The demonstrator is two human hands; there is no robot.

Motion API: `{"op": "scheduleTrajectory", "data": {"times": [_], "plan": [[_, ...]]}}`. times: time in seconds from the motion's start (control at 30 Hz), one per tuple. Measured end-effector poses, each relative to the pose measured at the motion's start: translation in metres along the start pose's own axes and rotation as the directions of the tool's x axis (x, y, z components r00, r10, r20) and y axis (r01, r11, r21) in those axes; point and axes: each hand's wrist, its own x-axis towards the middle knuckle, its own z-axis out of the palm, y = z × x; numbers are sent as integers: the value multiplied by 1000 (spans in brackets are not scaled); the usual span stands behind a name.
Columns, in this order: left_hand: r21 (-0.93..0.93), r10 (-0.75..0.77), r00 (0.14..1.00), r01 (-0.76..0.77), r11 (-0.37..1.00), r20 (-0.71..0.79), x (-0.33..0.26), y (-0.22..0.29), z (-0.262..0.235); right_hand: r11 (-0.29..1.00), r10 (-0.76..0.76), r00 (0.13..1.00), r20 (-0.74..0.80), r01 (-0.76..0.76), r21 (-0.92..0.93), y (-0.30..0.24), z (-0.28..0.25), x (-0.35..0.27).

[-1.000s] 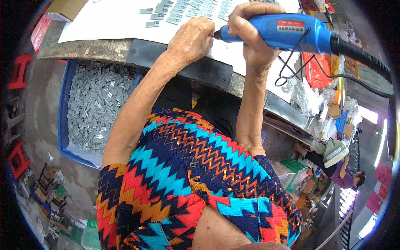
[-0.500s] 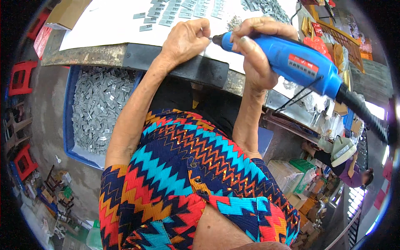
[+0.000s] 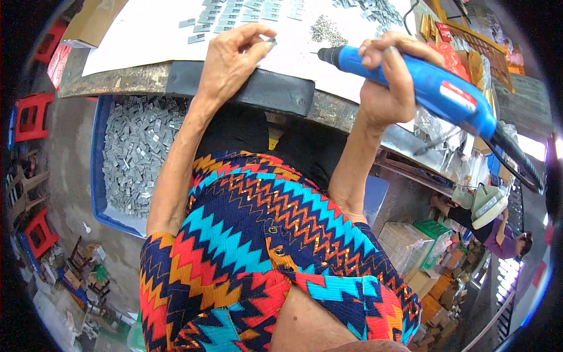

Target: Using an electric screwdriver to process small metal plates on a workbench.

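Workbench point(image 3: 126, 82) bears one white sheet point(image 3: 138, 35); one blue bin point(image 3: 98, 170), left, holds countless grey pieces point(image 3: 138, 158). One blue power tool point(image 3: 437, 88) fills the closed right hand point(image 3: 390, 85); the left hand point(image 3: 230, 61) pinches one small grey part point(image 3: 271, 41) over the sheet.

The workbench point(image 3: 132, 81) carries a sheet point(image 3: 143, 38), with a box point(image 3: 94, 24) at its left end. On the sheet's far half, from left to right, come rows of plates point(image 3: 227, 20), a pile of tiny parts point(image 3: 328, 32) and, farther back, a heap of plates point(image 3: 378, 12). A pad point(image 3: 275, 92) covers the near edge's middle; beyond it, the left hand point(image 3: 230, 61) holds a small piece point(image 3: 271, 41). Right of that, the right hand point(image 3: 390, 82) grips a power screwdriver point(image 3: 443, 88). Below the near edge, left of the person, a tub point(image 3: 96, 158) holds more plates point(image 3: 138, 158).
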Motion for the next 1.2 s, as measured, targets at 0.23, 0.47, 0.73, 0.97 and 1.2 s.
{"op": "scheduleTrajectory", "data": {"times": [0.23, 0.47, 0.73, 0.97, 1.2], "plan": [[55, -219, 973, 215, 975, 72, -58, 32, -42, 999, 45, 994, -96, -45, -4, 10, -6, -6], [247, -324, 944, 299, 922, 67, -107, 20, -103, 993, 77, 994, -80, -84, -85, 19, -3, -7], [691, -383, 924, 282, 666, -7, -155, -13, -141, 998, 66, 989, -135, -68, -5, 20, 4, -7], [242, -66, 998, 59, 968, 21, -75, 36, -58, 992, 121, 989, -88, -117, 45, 4, -1, -4], [177, 206, 975, -189, 966, -81, -15, 15, 19, 982, 128, 980, -150, -104, 157, -15, 11, -7]]}}
